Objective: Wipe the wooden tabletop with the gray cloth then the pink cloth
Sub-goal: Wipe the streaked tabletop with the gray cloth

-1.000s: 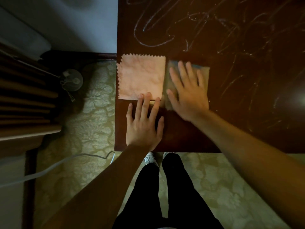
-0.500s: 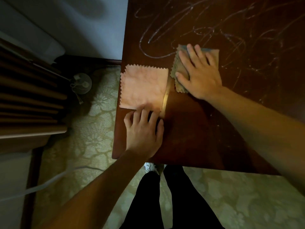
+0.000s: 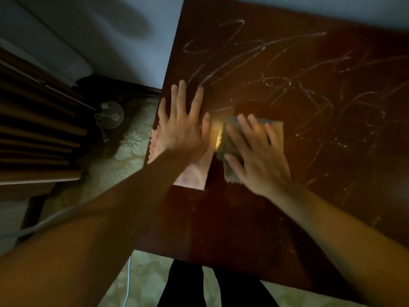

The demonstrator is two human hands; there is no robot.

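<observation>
The dark wooden tabletop (image 3: 243, 229) is covered with white scribbled streaks (image 3: 287, 63) across its far half. A gray cloth (image 3: 230, 151) lies near the table's left side, and my right hand (image 3: 256, 156) presses flat on it, fingers spread and blurred with motion. Just left of it the pink cloth (image 3: 194, 173) lies flat at the table's left edge. My left hand (image 3: 183, 129) is spread over the pink cloth's far part, fingers reaching past it onto bare wood. It grips nothing.
The table's left edge runs just beside the pink cloth. On the patterned carpet to the left stand a small round fan (image 3: 109, 115) and dark slatted furniture (image 3: 33, 134). A light cable (image 3: 127, 282) trails on the floor beside my legs (image 3: 210, 289).
My left hand moved forward from the near edge of the pink cloth onto it. My right hand pulled the gray cloth back toward me and the pink cloth. The camera view shifted and tilted.
</observation>
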